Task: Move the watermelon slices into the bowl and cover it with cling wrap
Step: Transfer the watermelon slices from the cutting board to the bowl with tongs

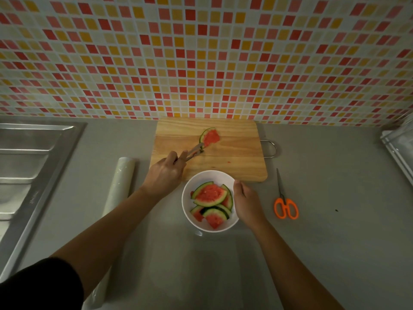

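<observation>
One watermelon slice (210,137) lies on the wooden cutting board (234,159). My left hand (165,173) holds metal tongs (194,152) whose tips pinch the slice's rind at its lower end. A white bowl (185,198) stands on the counter just in front of the board, with several watermelon slices (210,195) piled in it. My right hand (247,201) grips the bowl's right rim. A roll of cling wrap (120,184) lies on the counter left of my left arm.
Orange-handled scissors (285,202) lie right of the bowl. A steel sink and drainboard (29,166) fill the left side. A clear container (400,142) sits at the right edge. The tiled wall rises right behind the board.
</observation>
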Action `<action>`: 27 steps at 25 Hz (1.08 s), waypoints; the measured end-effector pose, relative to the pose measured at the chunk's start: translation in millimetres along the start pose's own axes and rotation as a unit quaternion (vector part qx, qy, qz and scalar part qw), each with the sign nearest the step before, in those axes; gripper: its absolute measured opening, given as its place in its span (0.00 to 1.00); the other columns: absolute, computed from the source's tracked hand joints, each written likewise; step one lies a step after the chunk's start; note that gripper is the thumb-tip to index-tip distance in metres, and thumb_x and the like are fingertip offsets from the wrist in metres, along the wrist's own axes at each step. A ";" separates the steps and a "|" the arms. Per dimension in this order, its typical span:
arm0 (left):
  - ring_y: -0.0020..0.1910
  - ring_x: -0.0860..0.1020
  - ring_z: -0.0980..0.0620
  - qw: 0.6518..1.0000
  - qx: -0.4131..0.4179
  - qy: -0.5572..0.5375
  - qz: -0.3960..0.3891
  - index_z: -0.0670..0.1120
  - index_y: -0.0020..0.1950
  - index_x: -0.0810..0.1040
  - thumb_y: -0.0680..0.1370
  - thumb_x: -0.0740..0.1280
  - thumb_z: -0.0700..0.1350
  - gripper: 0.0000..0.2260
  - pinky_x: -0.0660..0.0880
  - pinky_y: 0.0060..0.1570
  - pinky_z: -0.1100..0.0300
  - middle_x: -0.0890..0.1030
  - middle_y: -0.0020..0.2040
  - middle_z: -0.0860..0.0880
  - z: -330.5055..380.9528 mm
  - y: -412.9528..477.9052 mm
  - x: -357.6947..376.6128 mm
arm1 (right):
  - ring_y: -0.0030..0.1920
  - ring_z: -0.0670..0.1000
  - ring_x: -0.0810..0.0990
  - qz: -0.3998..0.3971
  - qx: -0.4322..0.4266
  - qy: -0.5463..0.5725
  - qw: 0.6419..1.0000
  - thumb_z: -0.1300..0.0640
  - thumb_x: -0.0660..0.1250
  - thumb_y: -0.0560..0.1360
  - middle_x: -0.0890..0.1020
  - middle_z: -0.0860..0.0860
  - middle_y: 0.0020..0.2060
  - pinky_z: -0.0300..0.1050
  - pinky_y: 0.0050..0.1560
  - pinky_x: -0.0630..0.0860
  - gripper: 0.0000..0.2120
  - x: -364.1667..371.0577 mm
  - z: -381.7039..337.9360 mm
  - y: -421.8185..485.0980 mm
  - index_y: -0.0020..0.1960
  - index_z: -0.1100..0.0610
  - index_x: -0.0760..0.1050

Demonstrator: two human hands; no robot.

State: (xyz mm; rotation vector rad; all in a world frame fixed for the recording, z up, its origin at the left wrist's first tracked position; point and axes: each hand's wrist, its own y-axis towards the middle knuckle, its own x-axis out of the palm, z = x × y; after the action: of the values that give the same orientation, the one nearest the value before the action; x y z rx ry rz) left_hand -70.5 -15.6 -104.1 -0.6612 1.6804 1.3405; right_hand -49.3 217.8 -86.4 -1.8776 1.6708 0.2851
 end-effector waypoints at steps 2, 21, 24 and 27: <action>0.19 0.72 0.43 1.000 -0.021 -0.014 -0.015 0.36 0.56 0.80 0.76 0.59 0.43 0.16 0.67 0.15 0.59 0.76 0.35 0.41 2.1 2.4 1.7 | 0.33 0.49 0.69 -0.001 -0.002 -0.005 1.000 0.52 0.50 0.81 0.69 0.48 0.28 0.44 0.40 0.64 0.20 0.1 0.0 0.2 0.31 0.51 0.62; 0.43 0.78 0.38 0.918 -0.345 -0.175 -0.089 0.39 0.57 0.81 0.78 0.64 0.43 0.12 0.71 0.43 0.53 0.81 0.44 0.37 8.8 30.6 1.4 | 0.40 0.56 0.76 0.002 -0.007 -0.010 1.000 0.51 0.50 0.81 0.77 0.56 0.35 0.48 0.42 0.69 0.20 1.9 2.3 1.0 0.41 0.61 0.72; 0.47 0.79 0.39 0.907 -0.366 -0.198 -0.068 0.40 0.60 0.79 0.77 0.65 0.44 0.14 0.73 0.49 0.54 0.81 0.50 0.37 6.0 30.8 -4.2 | 0.42 0.57 0.77 0.009 -0.009 -0.010 1.000 0.51 0.50 0.81 0.78 0.58 0.38 0.49 0.45 0.71 0.20 2.1 3.2 1.8 0.43 0.62 0.73; 0.49 0.78 0.40 0.900 -0.369 -0.219 -0.074 0.41 0.63 0.78 0.77 0.66 0.46 0.16 0.72 0.53 0.54 0.81 0.53 0.37 5.9 30.3 -5.4 | 0.41 0.57 0.77 0.011 -0.009 -0.010 1.000 0.51 0.50 0.81 0.78 0.57 0.37 0.49 0.44 0.71 0.19 2.0 3.9 1.7 0.41 0.59 0.72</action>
State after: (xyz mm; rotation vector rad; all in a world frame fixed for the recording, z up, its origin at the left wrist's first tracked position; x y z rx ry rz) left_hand -91.1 -2.0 -84.7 -0.8072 0.7176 1.8530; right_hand -49.7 218.3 -91.0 -1.8652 1.6805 0.3289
